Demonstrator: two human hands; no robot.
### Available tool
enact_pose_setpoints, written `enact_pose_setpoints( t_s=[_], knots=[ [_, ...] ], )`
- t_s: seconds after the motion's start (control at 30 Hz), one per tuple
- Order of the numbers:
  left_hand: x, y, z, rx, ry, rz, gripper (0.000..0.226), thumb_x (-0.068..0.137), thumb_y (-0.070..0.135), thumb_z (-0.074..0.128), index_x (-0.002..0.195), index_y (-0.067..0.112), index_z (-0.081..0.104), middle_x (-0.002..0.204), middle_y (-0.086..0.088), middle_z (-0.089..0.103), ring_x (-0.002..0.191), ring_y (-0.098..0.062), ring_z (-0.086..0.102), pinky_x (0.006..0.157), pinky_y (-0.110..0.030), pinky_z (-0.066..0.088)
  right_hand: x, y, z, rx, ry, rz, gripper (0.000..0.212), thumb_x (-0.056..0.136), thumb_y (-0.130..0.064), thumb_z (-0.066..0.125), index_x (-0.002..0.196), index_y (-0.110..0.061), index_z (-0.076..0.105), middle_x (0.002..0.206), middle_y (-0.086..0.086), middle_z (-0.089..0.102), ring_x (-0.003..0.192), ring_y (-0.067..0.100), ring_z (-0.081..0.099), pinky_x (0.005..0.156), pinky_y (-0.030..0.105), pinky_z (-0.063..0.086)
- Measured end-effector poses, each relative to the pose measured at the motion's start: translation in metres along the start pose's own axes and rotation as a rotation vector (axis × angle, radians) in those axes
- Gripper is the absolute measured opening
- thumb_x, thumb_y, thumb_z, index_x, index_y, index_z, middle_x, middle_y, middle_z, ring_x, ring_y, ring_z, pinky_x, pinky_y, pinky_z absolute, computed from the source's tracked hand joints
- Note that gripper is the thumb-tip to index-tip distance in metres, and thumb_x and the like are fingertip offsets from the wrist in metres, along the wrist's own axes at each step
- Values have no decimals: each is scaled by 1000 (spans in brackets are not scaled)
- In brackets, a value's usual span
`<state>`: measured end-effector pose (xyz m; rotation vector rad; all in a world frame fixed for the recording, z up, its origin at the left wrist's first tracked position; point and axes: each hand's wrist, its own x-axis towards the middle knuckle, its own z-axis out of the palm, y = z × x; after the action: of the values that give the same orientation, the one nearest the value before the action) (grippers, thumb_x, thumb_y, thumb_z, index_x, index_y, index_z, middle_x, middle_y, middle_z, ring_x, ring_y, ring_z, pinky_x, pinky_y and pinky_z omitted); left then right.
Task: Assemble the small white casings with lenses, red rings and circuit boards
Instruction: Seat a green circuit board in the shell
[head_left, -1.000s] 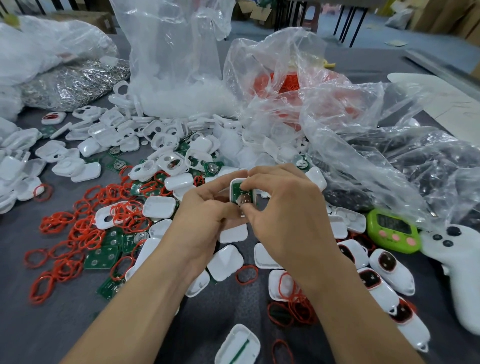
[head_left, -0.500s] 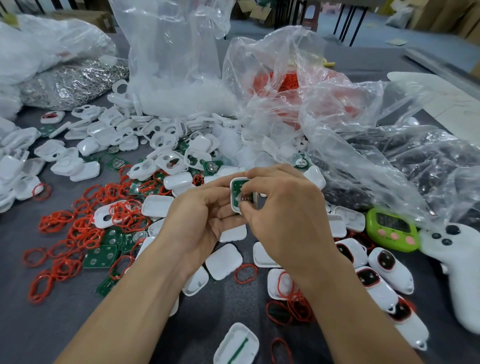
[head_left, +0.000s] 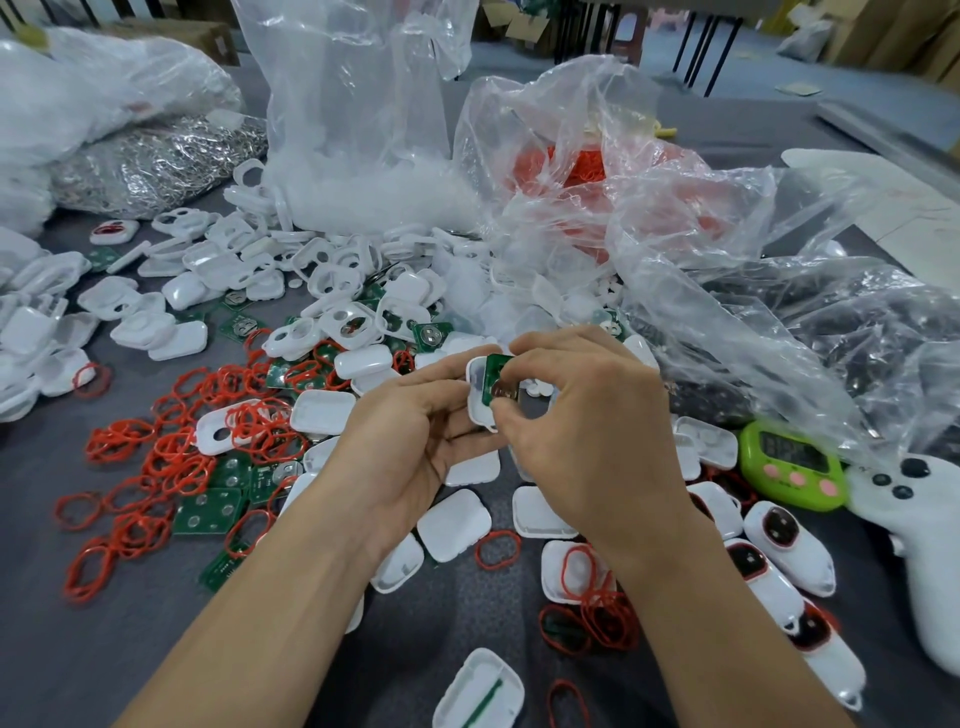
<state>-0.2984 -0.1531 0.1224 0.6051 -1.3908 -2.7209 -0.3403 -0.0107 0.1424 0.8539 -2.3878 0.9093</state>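
While left hand (head_left: 405, 452) grips it and right hand (head_left: 589, 436) pinches the green circuit board (head_left: 495, 375), a white casing (head_left: 476, 402) (board tilted).

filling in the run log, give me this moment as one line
left hand: holds white casing | right hand: pinches green circuit board | board: tilted, partly in casing | stage: fitting board

I count two hands (head_left: 597, 441), one timer (head_left: 792, 465), one controller (head_left: 930, 535), four lensed casings (head_left: 789, 545) at right.

The left hand (head_left: 410, 447) and the right hand (head_left: 592, 441) are bare. The left forearm (head_left: 270, 613) and the right forearm (head_left: 691, 623) are uncovered down to the lower picture edge.
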Motion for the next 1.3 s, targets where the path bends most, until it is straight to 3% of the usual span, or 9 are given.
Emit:
enact_pose_setpoints(
  t_s=[0.23,0.5,0.6,0.97,1.13,1.23,1.3],
  knots=[
    [-2,0,1,11,-21,-6,36,95,-6,49,119,4,75,109,-20,75,86,-23,73,66,-32,62,-1,0,1,-31,-28,-27,11,71,-16,87,77,-19,79,95,-10,77,96,14,67,77,32,60],
    [-1,-1,-1,26,-47,-3,44,89,-10,44,116,4,76,106,-18,74,88,-24,66,67,-31,62,-1,0,2,-16,-49,-15,9,71,-14,85,76,-17,77,91,-8,77,91,17,69,77,38,59],
    [-1,-1,0,52,-53,-5,47,84,-13,43,111,5,78,103,-17,72,89,-25,60,66,-30,62,-2,0,1,-8,-61,-17,9,72,-14,85,74,-16,76,89,-8,77,90,17,69,78,36,58],
    [-5,0,-1,95,-62,2,48,81,-14,47,108,8,80,109,-25,72,77,-20,68,66,-30,62,0,-1,-4,30,-87,-51,16,66,-11,90,75,-16,77,90,-7,77,90,17,70,82,29,56],
    [-5,-1,-1,106,-70,16,45,86,-13,47,109,9,80,103,-19,73,74,-16,68,66,-29,62,2,2,-4,77,-74,-47,17,66,-6,89,77,-17,81,92,-9,78,88,14,70,82,21,49],
    [-5,-2,0,126,-45,60,35,91,-12,54,106,7,80,95,-13,77,64,-10,70,67,-30,63,3,5,-3,210,-107,29,20,74,-2,82,80,-21,83,97,-14,78,86,5,71,81,19,54],
    [-4,-3,1,145,-16,62,32,91,-11,56,108,5,78,101,-18,77,77,-17,74,70,-33,64,6,9,-6,380,-113,175,22,79,-2,78,81,-23,83,95,-20,78,82,-2,72,76,15,57]
  ],
)
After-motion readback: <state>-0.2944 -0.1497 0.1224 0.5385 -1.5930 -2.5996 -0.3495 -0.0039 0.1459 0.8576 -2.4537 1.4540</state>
